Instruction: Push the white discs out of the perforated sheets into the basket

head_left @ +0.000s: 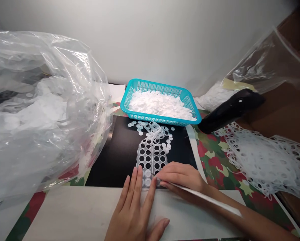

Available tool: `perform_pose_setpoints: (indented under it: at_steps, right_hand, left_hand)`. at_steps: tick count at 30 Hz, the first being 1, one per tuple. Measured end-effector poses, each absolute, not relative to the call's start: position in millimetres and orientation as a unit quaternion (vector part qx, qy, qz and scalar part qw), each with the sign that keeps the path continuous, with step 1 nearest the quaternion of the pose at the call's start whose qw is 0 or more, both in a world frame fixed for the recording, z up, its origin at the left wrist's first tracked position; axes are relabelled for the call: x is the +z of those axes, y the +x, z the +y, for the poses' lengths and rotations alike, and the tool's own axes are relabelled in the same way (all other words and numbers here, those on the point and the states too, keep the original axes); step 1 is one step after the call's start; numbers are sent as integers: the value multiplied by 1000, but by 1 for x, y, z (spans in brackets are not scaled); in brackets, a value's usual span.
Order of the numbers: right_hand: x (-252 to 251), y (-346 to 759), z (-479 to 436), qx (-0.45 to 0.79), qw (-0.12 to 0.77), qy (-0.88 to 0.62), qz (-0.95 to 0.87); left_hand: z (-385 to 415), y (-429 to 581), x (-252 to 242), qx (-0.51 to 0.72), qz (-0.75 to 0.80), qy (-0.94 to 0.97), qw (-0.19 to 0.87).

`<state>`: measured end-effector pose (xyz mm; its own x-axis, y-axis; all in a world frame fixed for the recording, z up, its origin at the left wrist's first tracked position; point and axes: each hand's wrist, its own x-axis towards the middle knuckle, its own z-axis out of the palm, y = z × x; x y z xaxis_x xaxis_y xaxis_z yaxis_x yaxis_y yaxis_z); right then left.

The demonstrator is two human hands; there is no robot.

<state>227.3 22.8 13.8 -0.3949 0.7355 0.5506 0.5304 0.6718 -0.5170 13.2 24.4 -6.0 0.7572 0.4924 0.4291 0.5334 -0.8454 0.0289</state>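
- We take the black sheet [109,160] as our landmark; everything below is placed from it.
- Under and around it we see a red-and-green camouflage-print cover [215,167], spreading out to its right.
- To its left, a large clear plastic bag [44,117] slumps, full of white discs.
- Beyond its right corner, a second clear bag [265,63] holds more of them.
- Along its near edge lies a pale board [64,214].
- Right of it, we find a heap of perforated white waste film [263,160], with a black handled object [230,110] just beyond.
- At its far edge sits a teal plastic basket [140,115], piled with white discs [160,105].
- On it, a perforated white strip [150,157] runs toward us, with loose discs [140,127] scattered by its far end.
- At its near edge, our left hand [135,207] lies open, fingers spread, pressing the strip's end down.
- Just beside that, our right hand [180,177] is curled closed around a fine metal point [153,174], though the fingers hide most of it.
- We judge the point the main risk: if it slips, it could tear the strip or prick the left fingers so close by.
- A careless sleeve or bag shift could also scatter the loose discs.
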Motion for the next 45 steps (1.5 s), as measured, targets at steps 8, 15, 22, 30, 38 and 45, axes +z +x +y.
perform_pose_setpoints:
  at_steps: [8, 15, 22, 30, 38, 45]
  right_hand:
    - [16, 225, 27, 119, 355, -357, -856]
    - [13, 226, 21, 61, 303, -334, -890]
    - [21, 225, 20, 30, 284, -319, -904]
    - [25, 220, 18, -56, 241, -321, -914]
    - [26, 222, 24, -97, 237, -364, -895]
    - [22, 225, 31, -78, 254, -418, -869]
  left_hand:
    - [22, 14, -11, -239, -308, -921, 14]
    - [21, 15, -15, -236, -306, -922, 0]
    - [22, 12, -14, -223, -299, -928, -3]
    - [24, 6, -10, -173, -291, -941, 5]
    - [20, 11, -13, -187, -321, -928, -23]
    - [17, 12, -12, -189, -334, -922, -48]
